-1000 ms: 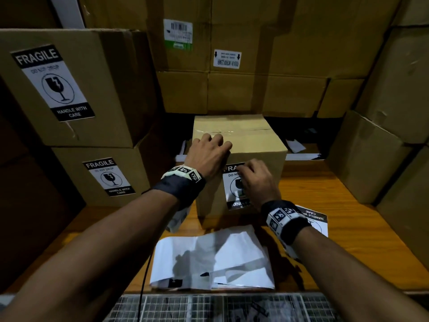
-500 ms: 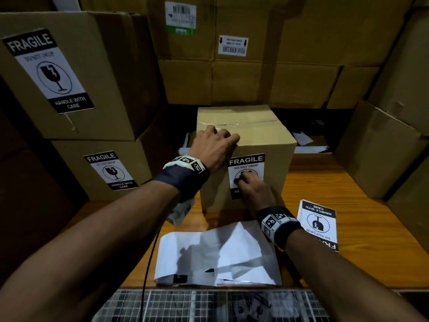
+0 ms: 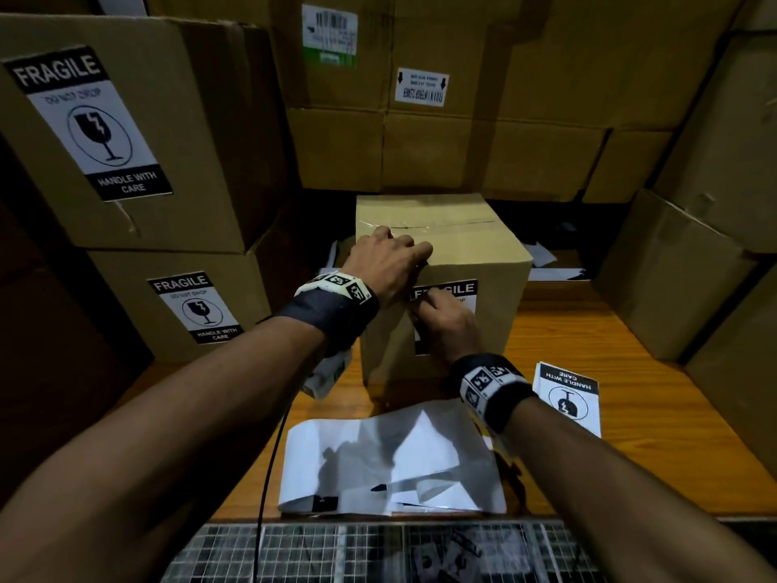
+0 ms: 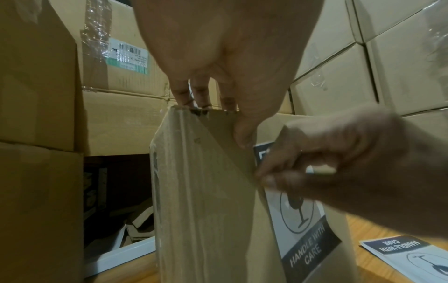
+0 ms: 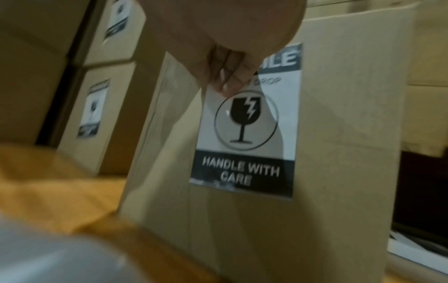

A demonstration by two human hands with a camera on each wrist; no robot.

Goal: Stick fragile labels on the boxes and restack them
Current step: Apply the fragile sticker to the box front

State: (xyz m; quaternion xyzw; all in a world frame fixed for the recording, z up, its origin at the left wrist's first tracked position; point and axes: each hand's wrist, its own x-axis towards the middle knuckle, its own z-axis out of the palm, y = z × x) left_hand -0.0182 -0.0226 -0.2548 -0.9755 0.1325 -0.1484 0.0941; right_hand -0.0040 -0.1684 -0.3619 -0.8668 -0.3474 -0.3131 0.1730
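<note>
The head view takes in the whole scene: at far left two stacked boxes [image 3: 126, 132] each carry a fragile label, and at the middle of the wooden desk [image 3: 622, 342] stands a small cardboard box [image 3: 454, 233]. The left hand [image 3: 384, 263] lies over its top near corner, fingers curled across the edge, its grip holding the box. The left wrist view adds what the head view hides: the fingertips [image 4: 201, 101] hook over the top edge while the thumb presses the front face. The right hand [image 3: 447, 326] rests against the fragile label [image 5: 247, 134] on the front face, its fingers bent onto the upper left part; whether they press or pinch, I cannot tell. Only the right wrist view shows the label plainly: white with black bands, a cracked glass in a circle, "HANDLE WITH CARE" below, lying flat. Loose white backing sheets [image 3: 391, 460] lie on the desk before the box, and to the right a spare label [image 3: 567, 397] lies face up.
</note>
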